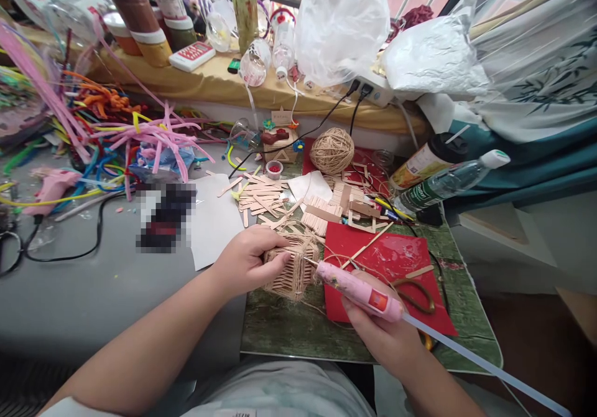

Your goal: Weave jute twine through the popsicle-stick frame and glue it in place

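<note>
My left hand [254, 256] is closed on the upper side of a small basket [290, 278] built of stacked wooden sticks with twine along its edges. In my right hand [380, 330] is a pink hot glue gun [357, 289], a long clear glue stick [466, 351] running out of its back end. The gun's metal nozzle points left and is at the basket's twine-covered edge; whether it touches cannot be made out. A strand of twine [336, 257] loops near the nozzle. Scissors with brown handles [422, 297] lie beyond my right hand, partly hidden.
Loose craft sticks [261, 194] and a twine ball [332, 150] lie behind the basket. Red sheets [422, 252] cover the board's right part, near a leaning water bottle [448, 183] and a dark-lidded cup [426, 159]. Pipe cleaners [153, 134] and another pink glue gun [53, 188] lie left.
</note>
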A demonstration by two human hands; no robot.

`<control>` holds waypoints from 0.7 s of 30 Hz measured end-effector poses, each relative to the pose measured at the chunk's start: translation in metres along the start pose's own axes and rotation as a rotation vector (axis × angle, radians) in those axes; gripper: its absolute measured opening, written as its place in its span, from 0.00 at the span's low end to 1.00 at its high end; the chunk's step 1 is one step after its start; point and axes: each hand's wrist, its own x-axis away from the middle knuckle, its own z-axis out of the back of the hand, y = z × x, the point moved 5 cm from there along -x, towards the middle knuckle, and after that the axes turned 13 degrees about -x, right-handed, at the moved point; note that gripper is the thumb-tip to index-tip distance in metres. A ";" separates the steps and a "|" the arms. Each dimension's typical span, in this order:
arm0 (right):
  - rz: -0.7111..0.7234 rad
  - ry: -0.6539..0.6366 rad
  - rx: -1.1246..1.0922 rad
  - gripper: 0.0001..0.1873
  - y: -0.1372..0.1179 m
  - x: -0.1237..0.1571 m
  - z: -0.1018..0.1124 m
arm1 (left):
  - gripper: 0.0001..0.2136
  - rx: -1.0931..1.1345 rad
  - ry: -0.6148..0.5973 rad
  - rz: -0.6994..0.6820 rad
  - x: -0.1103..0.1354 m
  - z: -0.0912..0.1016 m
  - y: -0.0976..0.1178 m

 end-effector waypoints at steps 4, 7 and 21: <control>-0.044 -0.026 -0.020 0.04 0.000 0.001 -0.001 | 0.09 -0.007 0.006 0.007 0.000 0.000 0.000; -0.074 -0.065 -0.037 0.06 0.000 0.001 -0.003 | 0.08 -0.014 0.003 0.005 0.000 0.001 0.001; -0.084 -0.155 -0.055 0.04 -0.011 -0.002 -0.001 | 0.07 -0.018 -0.003 -0.017 0.000 0.002 0.003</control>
